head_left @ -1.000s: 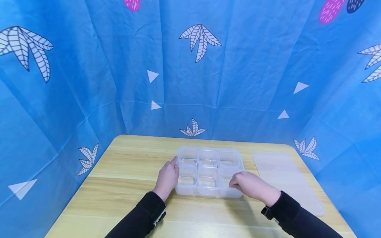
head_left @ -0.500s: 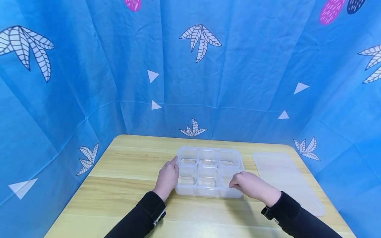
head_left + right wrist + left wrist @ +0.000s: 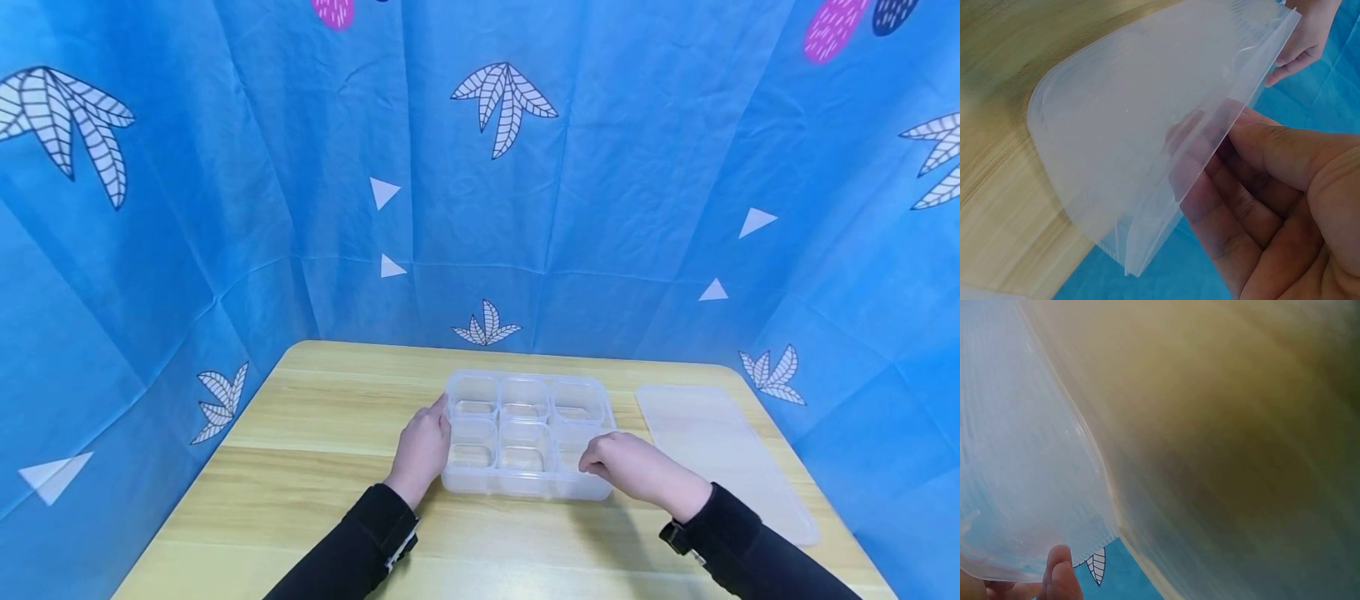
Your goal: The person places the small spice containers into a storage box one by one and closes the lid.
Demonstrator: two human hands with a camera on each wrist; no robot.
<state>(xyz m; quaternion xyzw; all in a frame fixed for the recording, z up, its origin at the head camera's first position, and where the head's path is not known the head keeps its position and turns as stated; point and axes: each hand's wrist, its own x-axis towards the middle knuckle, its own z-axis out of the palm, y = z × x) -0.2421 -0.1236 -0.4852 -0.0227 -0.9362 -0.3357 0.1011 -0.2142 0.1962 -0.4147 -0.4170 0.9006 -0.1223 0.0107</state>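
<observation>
A clear plastic storage box (image 3: 517, 483) stands on the table, with several small clear bins (image 3: 525, 446) in two rows inside it. At its left side my left hand (image 3: 423, 442) holds the box edge; the left wrist view shows fingertips (image 3: 1060, 575) at the rim. My right hand (image 3: 630, 467) reaches over the front right corner, fingers bent down at the front right bin. Seen from the right wrist, thumb and fingers (image 3: 1235, 206) pinch at a rim, some fingertips showing through the translucent plastic. The hand partly covers that bin.
A flat translucent lid (image 3: 727, 458) lies to the right of the box, along the right edge of the wooden table (image 3: 322, 467). Blue patterned cloth (image 3: 480, 208) hangs behind the table and at both sides.
</observation>
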